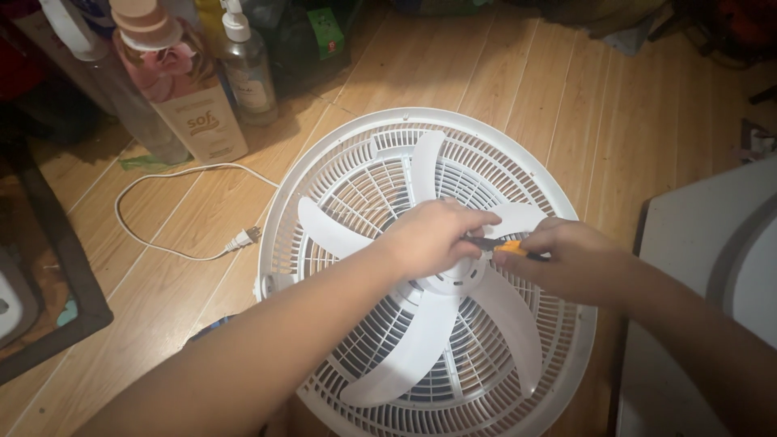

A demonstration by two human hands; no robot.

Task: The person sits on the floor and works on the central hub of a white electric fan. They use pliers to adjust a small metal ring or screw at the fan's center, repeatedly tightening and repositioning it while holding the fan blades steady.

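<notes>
Far left edge: a dark frame (pixel 57 267) lies on the wooden floor (pixel 518 89), with part of a pale object just inside it
Bottles: a tall carton-like bottle with a pink cap (pixel 180 81) stands at the upper left, a clear pump bottle (pixel 247 69) just beside it on the right, a clear spray bottle (pixel 121 89) on its other side
Cord: a white power cord (pixel 142 206) loops across the floor and ends in a plug (pixel 243 238) just beside the left rim of the fan
Fan: a white fan (pixel 405 146) lies flat on the floor in the middle of the view, its round rear grille facing up and its pale blades (pixel 413 348) uncovered on top of it
Left hand: the left hand (pixel 433 239) reaches in from the lower left and rests curled over the hub at the centre of the blades, fingers together and touching the dark tip of the tool
Tool: a small tool with an orange handle (pixel 511 247) lies level just over the hub, between the two hands, its dark end pointing left
Right hand: the right hand (pixel 566 255) comes in from the right, fingers closed round the orange handle
Far right: a pale grey boxy object (pixel 696 243) stands on the floor just beside the fan's right rim
</notes>
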